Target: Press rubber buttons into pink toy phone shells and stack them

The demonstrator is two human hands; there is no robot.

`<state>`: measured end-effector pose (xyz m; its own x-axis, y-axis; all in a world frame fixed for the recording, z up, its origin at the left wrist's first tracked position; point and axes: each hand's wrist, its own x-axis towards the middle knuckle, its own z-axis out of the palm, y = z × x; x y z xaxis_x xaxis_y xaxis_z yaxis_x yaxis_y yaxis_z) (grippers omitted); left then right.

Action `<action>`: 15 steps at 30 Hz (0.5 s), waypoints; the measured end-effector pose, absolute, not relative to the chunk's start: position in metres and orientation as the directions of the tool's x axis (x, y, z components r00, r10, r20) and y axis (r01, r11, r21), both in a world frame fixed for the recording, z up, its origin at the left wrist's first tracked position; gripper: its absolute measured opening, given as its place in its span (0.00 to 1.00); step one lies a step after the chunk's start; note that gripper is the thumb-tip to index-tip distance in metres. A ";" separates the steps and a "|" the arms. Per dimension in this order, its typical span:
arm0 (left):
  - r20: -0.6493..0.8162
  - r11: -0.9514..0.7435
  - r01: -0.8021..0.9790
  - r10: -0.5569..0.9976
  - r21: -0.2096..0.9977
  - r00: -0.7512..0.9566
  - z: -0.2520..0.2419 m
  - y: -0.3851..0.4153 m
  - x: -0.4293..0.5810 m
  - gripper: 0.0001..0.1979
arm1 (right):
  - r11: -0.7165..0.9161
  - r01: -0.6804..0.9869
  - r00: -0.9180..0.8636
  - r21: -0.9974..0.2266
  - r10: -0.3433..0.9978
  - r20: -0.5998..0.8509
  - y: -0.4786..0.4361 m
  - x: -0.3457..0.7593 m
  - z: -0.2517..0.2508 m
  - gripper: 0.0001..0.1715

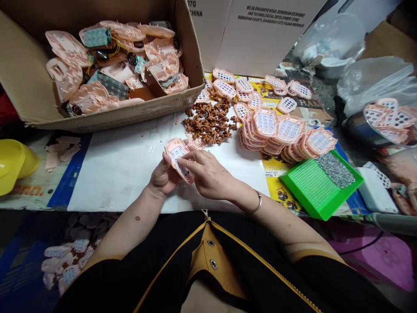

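A pink plastic shell (179, 157) with a pale keypad sheet in it is held tilted above the white work surface. My left hand (162, 176) grips its left and lower edge between thumb and fingers. My right hand (206, 171) lies over its right side, fingertips pressed onto the keypad; whether it also grips the shell is hard to tell. Just beyond the shell lie small pink parts (195, 142) and a heap of small brown plastic pieces (210, 119). Stacks of similar pink shells with keypads (265, 124) stand to the right of my hands.
A cardboard box (114, 119) of pink shells with wires and circuit parts stands at the back left. On the right are a green tray (304, 187) of tiny metal pieces and a metal bowl (368, 130) of shells. A yellow container (16, 165) sits far left.
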<state>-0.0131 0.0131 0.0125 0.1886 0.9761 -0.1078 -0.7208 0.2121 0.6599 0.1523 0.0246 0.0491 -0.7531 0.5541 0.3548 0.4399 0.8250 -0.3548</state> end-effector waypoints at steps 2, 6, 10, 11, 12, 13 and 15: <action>-0.116 0.220 -0.725 0.975 0.652 0.191 0.014 0.013 -0.015 0.37 | 0.832 0.421 -0.752 -0.361 0.543 0.374 0.024 0.157 0.048 0.29; -0.098 0.073 -0.768 0.995 0.637 0.013 0.017 0.019 -0.020 0.34 | 0.783 0.499 -0.636 -0.371 0.622 0.457 0.032 0.176 0.037 0.29; -0.117 -0.121 -0.771 0.962 0.625 -0.246 0.014 0.029 -0.025 0.24 | 0.549 0.734 -0.503 -0.401 0.835 0.223 0.049 0.193 0.025 0.20; -0.132 -0.138 -0.768 0.951 0.625 -0.279 0.012 0.031 -0.025 0.23 | 0.518 0.766 -0.508 -0.381 0.851 0.136 0.051 0.194 0.024 0.18; -0.145 -0.145 -0.766 0.944 0.626 -0.298 0.011 0.033 -0.026 0.22 | 0.515 0.780 -0.529 -0.357 0.846 0.065 0.053 0.192 0.023 0.17; -0.151 -0.149 -0.763 0.939 0.630 -0.308 0.009 0.033 -0.026 0.21 | 0.534 0.778 -0.559 -0.332 0.829 0.022 0.053 0.189 0.022 0.16; -0.142 -0.154 -0.754 0.939 0.639 -0.312 0.007 0.034 -0.025 0.20 | 0.605 0.744 -0.631 -0.282 0.776 0.000 0.052 0.177 0.020 0.17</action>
